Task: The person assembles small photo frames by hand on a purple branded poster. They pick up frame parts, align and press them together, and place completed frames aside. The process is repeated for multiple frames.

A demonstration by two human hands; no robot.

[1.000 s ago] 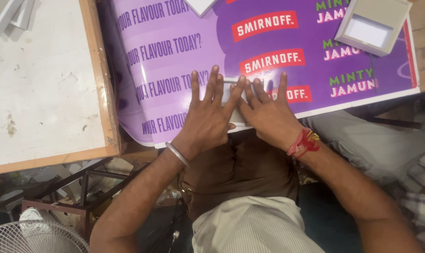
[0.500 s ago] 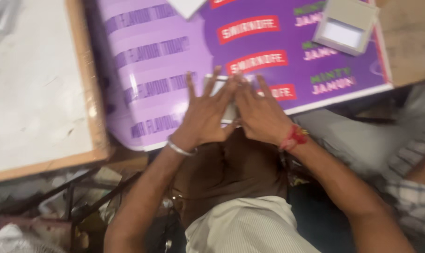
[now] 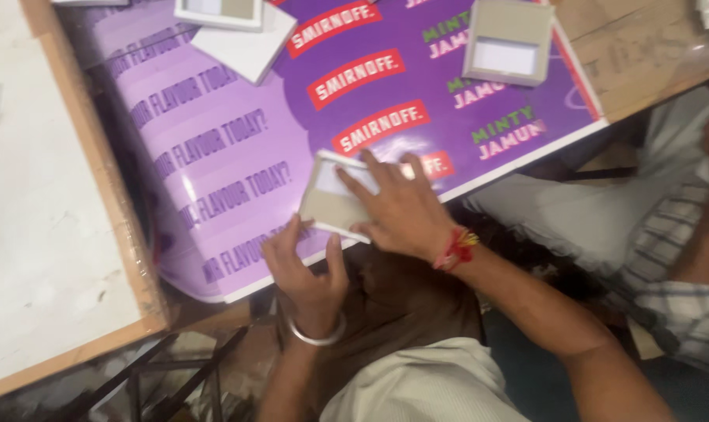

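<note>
1. The left hand (image 3: 304, 262), a metal bangle (image 3: 315, 336) on its wrist, sits at the near edge of the purple printed sheet (image 3: 237, 164). Its fingers curl narrowly, pinching the near-left corner of a small grey card frame (image 3: 331, 199).
2. The right hand (image 3: 397, 207), with a red thread band (image 3: 454, 248) at the wrist, lies flat and spread on top of the frame, pressing it onto the sheet.
3. The frame rests on the sheet's near edge. Its long axis runs from upper left to lower right, slightly tilted against the edge, and its pale window panel faces up at the far-left end.
4. As a judgement, this piece looks mid-work: it is assembled enough to hold shape and is being pressed down.
5. Farther off, a like frame (image 3: 507, 43) lies finished-looking on the sheet, with another frame (image 3: 218, 12) and a white card (image 3: 245, 47) near the far edge.
6. A wooden-edged board (image 3: 50, 234) lies left; another person's checked sleeve (image 3: 675, 305) is at right.
</note>
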